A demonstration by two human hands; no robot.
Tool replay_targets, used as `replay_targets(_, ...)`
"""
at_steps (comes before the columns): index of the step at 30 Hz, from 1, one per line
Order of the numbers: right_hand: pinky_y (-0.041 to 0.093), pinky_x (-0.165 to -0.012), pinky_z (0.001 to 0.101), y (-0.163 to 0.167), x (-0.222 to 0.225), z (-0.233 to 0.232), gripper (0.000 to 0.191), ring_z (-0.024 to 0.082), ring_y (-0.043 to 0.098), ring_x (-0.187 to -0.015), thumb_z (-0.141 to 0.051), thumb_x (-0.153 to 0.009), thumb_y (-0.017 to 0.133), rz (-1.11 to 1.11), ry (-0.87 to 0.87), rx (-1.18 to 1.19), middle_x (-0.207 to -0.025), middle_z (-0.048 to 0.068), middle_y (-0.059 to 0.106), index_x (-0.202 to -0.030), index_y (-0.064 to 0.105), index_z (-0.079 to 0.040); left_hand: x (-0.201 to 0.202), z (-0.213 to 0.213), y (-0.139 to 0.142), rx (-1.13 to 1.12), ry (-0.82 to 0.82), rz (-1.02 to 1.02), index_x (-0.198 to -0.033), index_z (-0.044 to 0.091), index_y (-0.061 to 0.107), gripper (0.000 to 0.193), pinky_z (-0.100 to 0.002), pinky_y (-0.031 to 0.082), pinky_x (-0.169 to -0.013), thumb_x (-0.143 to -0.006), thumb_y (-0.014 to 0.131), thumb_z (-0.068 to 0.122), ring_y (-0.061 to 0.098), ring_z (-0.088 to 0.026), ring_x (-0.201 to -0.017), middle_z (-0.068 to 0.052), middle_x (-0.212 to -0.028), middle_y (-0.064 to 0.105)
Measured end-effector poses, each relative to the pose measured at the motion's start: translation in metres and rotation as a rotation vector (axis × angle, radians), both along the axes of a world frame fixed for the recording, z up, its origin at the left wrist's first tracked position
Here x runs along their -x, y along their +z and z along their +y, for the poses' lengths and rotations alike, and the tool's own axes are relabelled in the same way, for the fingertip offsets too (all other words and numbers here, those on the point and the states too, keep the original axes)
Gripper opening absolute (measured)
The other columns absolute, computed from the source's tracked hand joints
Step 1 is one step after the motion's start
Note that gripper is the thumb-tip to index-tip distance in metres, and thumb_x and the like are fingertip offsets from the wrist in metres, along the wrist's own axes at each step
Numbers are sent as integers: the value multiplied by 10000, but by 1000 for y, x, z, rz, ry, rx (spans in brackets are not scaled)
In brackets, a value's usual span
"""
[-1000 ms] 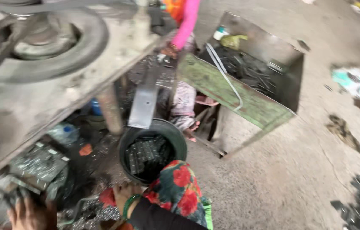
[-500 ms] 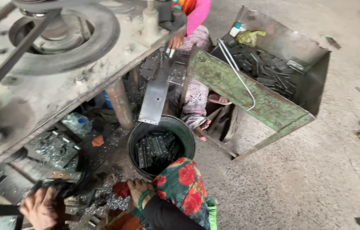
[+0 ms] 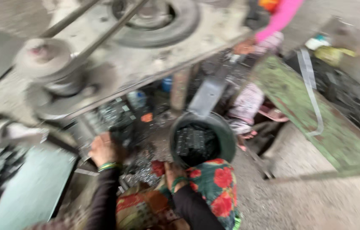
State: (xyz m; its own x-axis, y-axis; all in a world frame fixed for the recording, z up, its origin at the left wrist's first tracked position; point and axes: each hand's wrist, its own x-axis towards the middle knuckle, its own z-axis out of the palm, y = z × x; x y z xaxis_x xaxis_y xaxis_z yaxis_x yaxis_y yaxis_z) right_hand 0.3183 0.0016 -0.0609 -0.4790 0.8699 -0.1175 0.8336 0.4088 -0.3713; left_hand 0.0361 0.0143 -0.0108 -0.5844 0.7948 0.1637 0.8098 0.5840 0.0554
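Left hand (image 3: 102, 150) reaches under the machine (image 3: 116, 64); right hand (image 3: 172, 173) rests beside the bucket (image 3: 227, 140).

Round dark bucket (image 3: 203, 138), upright on floor, filled with small metal pieces (image 3: 195, 142)

Both arms wear close-fitting dark brown sleeves reaching the wrists. The left hand (image 3: 102, 150) has green and yellow bangles at the wrist; the right hand (image 3: 172, 173) wears green bangles. At six o'clock lies a floral garment, red blooms on teal-green cloth.
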Motion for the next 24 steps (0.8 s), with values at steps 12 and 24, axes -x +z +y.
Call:
replay_targets(12,495,-1020,494,6,19,-10,670,401,549,-1264,-188,-825,758,-178,-8,148,-1355,195,559,-1382,395,-111,6,-40,32,-62,-150,-92,-1575,155,421,689,-607,337,-1103,-921,638,145,508,-241,-1254,-81,-1428,571)
replay_targets(24,517,-977,503,-2,21,-9,607,409,606,-1190,-208,-822,744,-176,-4,126,-1280,211,614,-1330,426,-112,10,-50,71,-89,-44,-169,-1383,164,572,579,-686,38,-1184,-805,580,132,248,-270,-1529,-94,-1546,451)
